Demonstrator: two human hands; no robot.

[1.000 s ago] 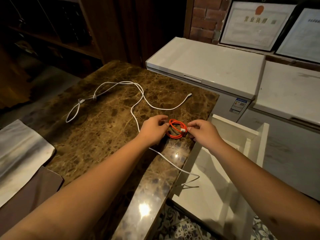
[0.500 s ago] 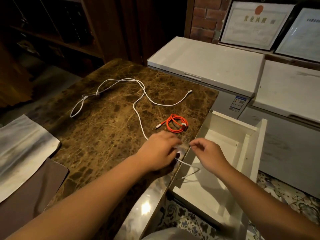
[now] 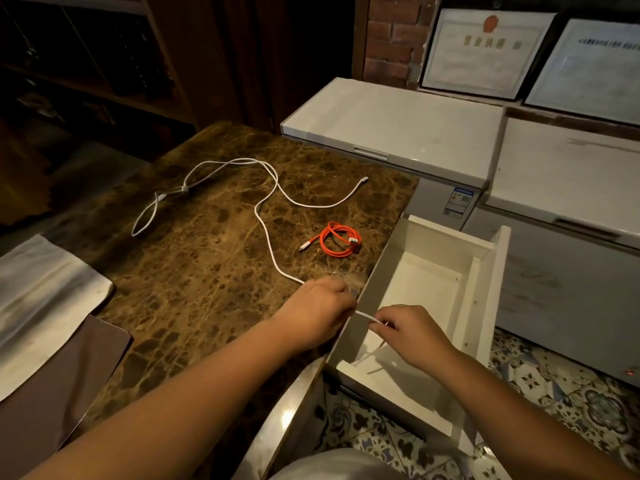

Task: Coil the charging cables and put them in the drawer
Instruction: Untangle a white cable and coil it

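White cable (image 3: 266, 220) lies sprawled over the marble top (image 3: 194, 271): loops at the far left, one plug at the far right, and its near end running to the table's right edge, where both hands have it. The left hand (image 3: 320, 311) is closed over the cable at the edge; the right hand (image 3: 412, 332) pinches it just beside, above the open drawer (image 3: 485, 271), with the tail hanging down into the drawer. The orange cable (image 3: 339, 239) sits already coiled on the top, near the drawer, not yet inside. To coil well, I would keep the left hand as the anchor, draw even loops with the right, and let the far length slide freely so the knotted bit at far left does not snag.
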